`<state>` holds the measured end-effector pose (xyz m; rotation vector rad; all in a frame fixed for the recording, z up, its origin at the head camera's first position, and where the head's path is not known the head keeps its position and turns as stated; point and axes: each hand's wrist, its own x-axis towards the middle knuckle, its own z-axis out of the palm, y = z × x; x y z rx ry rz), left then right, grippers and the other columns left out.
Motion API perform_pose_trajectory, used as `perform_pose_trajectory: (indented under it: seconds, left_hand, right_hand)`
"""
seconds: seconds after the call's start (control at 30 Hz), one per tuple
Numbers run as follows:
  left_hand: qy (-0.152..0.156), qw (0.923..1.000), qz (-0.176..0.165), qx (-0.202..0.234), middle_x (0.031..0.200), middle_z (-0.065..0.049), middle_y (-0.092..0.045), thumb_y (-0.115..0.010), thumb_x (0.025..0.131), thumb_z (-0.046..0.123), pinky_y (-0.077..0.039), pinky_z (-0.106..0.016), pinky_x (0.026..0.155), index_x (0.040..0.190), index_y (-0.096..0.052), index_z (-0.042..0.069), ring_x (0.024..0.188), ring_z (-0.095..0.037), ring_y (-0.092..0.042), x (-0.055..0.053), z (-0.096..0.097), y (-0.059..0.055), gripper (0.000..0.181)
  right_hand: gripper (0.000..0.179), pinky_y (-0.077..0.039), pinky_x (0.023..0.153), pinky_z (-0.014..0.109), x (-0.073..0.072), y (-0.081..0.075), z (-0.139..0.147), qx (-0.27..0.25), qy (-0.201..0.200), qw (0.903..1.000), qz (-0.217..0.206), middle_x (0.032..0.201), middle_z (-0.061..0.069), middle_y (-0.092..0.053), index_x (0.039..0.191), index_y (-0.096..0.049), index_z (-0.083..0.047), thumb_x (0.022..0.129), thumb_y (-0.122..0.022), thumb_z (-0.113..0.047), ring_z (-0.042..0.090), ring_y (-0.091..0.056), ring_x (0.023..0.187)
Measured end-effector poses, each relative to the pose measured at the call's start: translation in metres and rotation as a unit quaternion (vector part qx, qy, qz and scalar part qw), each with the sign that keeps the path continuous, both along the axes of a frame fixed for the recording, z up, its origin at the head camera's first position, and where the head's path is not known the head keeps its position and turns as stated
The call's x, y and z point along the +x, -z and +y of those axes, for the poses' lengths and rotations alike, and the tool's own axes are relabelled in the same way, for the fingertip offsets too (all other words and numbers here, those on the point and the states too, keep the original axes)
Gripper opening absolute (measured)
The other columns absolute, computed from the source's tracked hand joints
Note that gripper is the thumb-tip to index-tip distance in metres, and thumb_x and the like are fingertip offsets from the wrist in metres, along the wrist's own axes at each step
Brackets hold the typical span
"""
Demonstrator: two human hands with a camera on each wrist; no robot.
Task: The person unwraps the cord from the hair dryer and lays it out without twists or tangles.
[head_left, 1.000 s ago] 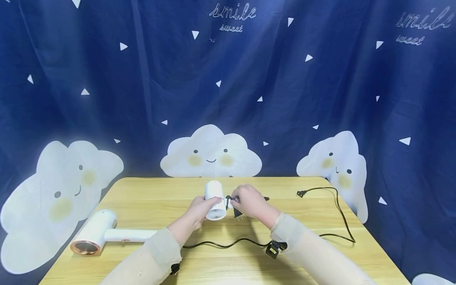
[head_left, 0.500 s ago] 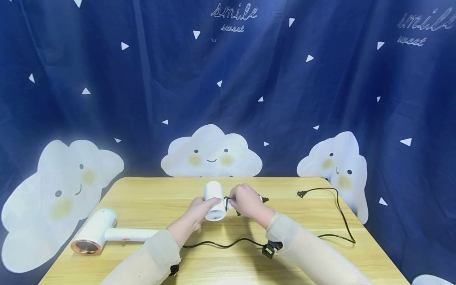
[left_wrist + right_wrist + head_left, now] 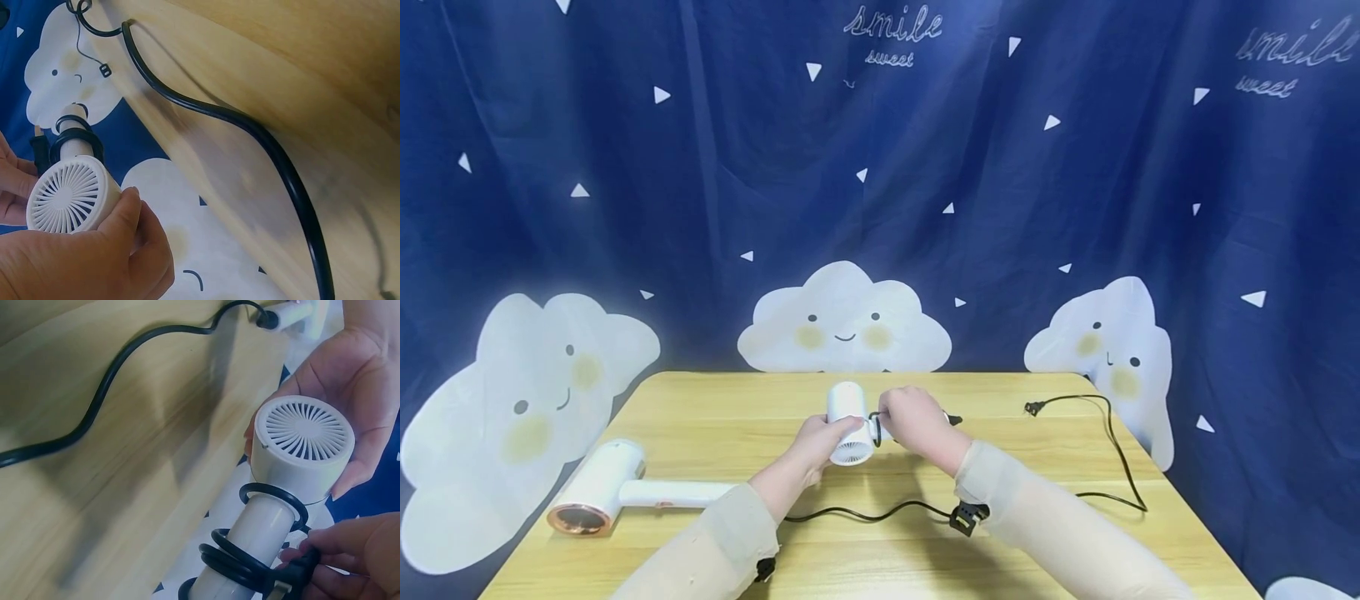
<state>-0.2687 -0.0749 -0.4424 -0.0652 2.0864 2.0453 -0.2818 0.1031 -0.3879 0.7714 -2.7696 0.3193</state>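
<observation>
My left hand (image 3: pixel 820 446) grips the barrel of a small white hair dryer (image 3: pixel 847 402), thumb over its side. The dryer's round slotted grille (image 3: pixel 306 428) faces toward me, and the handle points to the right. Black cord (image 3: pixel 234 565) is looped several times around that handle. At the handle, my right hand (image 3: pixel 917 421) pinches the black plug (image 3: pixel 301 567) and cord end between thumb and fingers, with the plug's metal prongs showing in the right wrist view. In the head view, this hand covers the plug and much of the handle.
A larger white hair dryer (image 3: pixel 606 479) with a copper-coloured ring lies at the table's left. Its black cord (image 3: pixel 880 518) runs under my arms to the right, ending in a plug (image 3: pixel 1033 408) near the back right. A blue cloud-print curtain (image 3: pixel 880 167) hangs behind the table.
My right hand has shifted slightly left toward the barrel and turned over. The plug that hung below it is now hidden in the head view. My left hand keeps its grip, nearly still.
</observation>
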Motion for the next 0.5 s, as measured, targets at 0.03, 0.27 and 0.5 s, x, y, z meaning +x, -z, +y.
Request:
perform_pose_trajectory:
  seconds: [0.03, 0.27, 0.5]
  left_hand:
    - [0.000, 1.0000, -0.001, 0.001, 0.113, -0.019, -0.065, -0.069, 0.090, 0.031, -0.058, -0.040, 0.085, 0.127, -0.051, -0.011, 0.094, -0.025, -0.067, 0.0000, -0.0001, -0.0001, 0.059]
    - [0.005, 1.0000, -0.002, 0.001, 0.113, -0.019, -0.066, -0.069, 0.090, 0.032, -0.058, -0.039, 0.084, 0.126, -0.052, -0.010, 0.092, -0.024, -0.068, 0.0013, 0.0001, -0.0016, 0.058]
    - [0.008, 1.0000, 0.002, 0.004, 0.112, -0.019, -0.066, -0.069, 0.090, 0.031, -0.058, -0.039, 0.084, 0.126, -0.052, -0.011, 0.092, -0.024, -0.068, 0.0024, 0.0003, -0.0038, 0.058]
  right_hand:
    - [0.026, -0.045, 0.051, 0.030, 0.0002, -0.0010, -0.0003, 0.003, 0.000, 1.0000, -0.001, 0.058, -0.007, -0.052, 0.065, -0.060, -0.016, 0.087, -0.069, -0.005, 0.013, -0.049, 0.054]
    - [0.023, -0.049, 0.055, 0.029, -0.0011, -0.0042, -0.0015, 0.019, -0.008, 0.9998, 0.004, 0.063, -0.005, -0.058, 0.067, -0.069, -0.012, 0.086, -0.069, -0.001, 0.013, -0.052, 0.058]
    - [0.023, -0.052, 0.058, 0.028, -0.0037, -0.0083, 0.0000, 0.065, -0.042, 0.9965, 0.032, 0.070, -0.003, -0.062, 0.067, -0.067, -0.013, 0.086, -0.070, -0.001, 0.014, -0.058, 0.065]
